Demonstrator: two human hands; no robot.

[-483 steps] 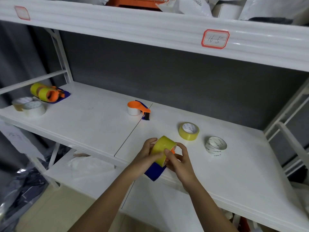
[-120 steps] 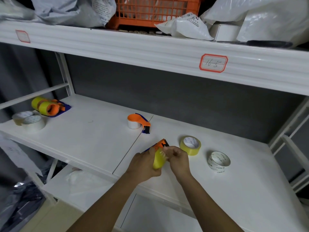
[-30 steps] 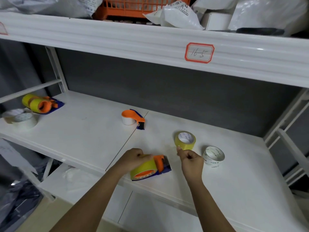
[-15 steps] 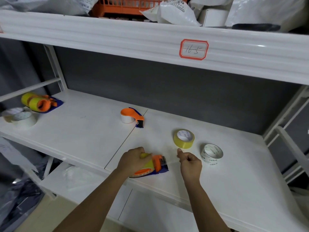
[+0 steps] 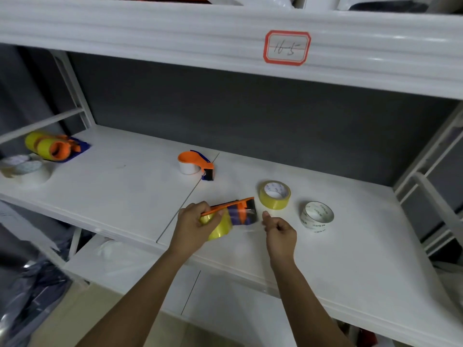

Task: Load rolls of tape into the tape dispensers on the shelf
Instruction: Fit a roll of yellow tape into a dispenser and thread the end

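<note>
My left hand (image 5: 194, 225) grips an orange and blue tape dispenser (image 5: 238, 212) loaded with a yellow roll (image 5: 220, 227), held just above the white shelf (image 5: 130, 196). My right hand (image 5: 278, 227) pinches the clear tape end pulled from the dispenser's blade. A loose yellow roll (image 5: 274, 195) and a white roll (image 5: 317, 216) lie flat to the right. Another orange dispenser (image 5: 195, 165) holding a white roll sits further back.
At the far left lie loaded orange and blue dispensers (image 5: 53, 149) with yellow rolls, beside pale tape rolls (image 5: 25, 169). The upper shelf beam carries a red-framed label (image 5: 286, 47). A white frame post (image 5: 436, 196) stands at the right.
My left hand has lifted and tilted the dispenser off the shelf. My right hand has drawn the tape end out to the right.
</note>
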